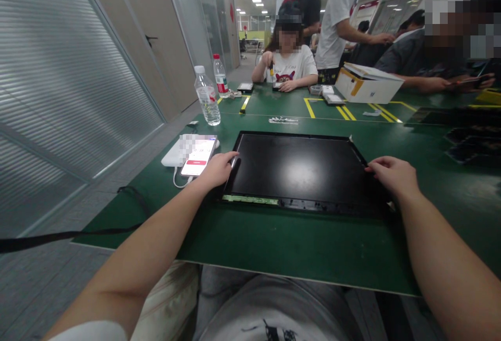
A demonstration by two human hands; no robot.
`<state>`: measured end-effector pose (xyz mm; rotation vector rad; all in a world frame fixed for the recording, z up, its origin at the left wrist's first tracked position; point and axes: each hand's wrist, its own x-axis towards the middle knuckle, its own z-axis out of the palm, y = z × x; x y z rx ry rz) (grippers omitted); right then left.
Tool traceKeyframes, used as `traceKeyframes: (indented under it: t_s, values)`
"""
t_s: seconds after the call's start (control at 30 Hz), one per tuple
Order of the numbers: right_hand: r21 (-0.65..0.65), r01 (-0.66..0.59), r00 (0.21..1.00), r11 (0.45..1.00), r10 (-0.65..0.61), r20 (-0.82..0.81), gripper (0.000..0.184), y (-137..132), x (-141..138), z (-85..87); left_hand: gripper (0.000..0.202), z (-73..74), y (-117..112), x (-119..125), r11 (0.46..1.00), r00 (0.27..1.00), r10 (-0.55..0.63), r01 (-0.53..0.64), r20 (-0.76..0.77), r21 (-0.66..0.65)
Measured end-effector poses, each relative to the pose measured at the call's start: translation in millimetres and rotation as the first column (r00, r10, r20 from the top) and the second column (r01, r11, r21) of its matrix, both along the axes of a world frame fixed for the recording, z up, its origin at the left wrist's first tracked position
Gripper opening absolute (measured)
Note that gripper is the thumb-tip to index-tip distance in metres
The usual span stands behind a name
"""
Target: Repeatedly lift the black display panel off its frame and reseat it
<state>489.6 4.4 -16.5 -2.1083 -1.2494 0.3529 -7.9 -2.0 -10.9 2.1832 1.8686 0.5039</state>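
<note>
A black LCD screen panel lies on the green table in front of me, its dark, glossy face upward. A green circuit strip runs along the left part of its near edge. My left hand grips the panel's left edge, thumb and fingers close together at the rim. On the opposite side, my right hand pinches the right edge between thumb and fingers. The undersides of the panel's edges are hidden.
Left of the panel lie a lit phone, its white cable and a white box. Two bottles, one clear and one red-capped, stand behind. A white carton is farther back. A person sits across the table.
</note>
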Motion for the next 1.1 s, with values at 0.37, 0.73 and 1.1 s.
traceKeyframes:
  t_s: [0.37, 0.73, 1.1]
  values:
    - [-0.031, 0.002, 1.0, 1.0, -0.001, 0.022, 0.016, -2.1, -3.8, 4.0, 0.06, 10.1, -2.4, 6.1, 0.978, 0.668, 0.207, -0.114, 0.715, -0.176]
    - [0.032, -0.035, 0.996, 0.999, 0.032, 0.082, 0.01, 2.5, 3.5, -8.0, 0.053, 15.9, -4.3, 15.1, 0.892, 0.212, 0.45, -0.143, 0.867, -0.428]
    - [0.051, -0.045, 0.997, 0.998, 0.041, 0.07, 0.016, 1.2, 0.6, -8.4, 0.084, 24.0, -8.4, 16.4, 0.854, 0.08, 0.515, 0.035, 0.853, -0.519]
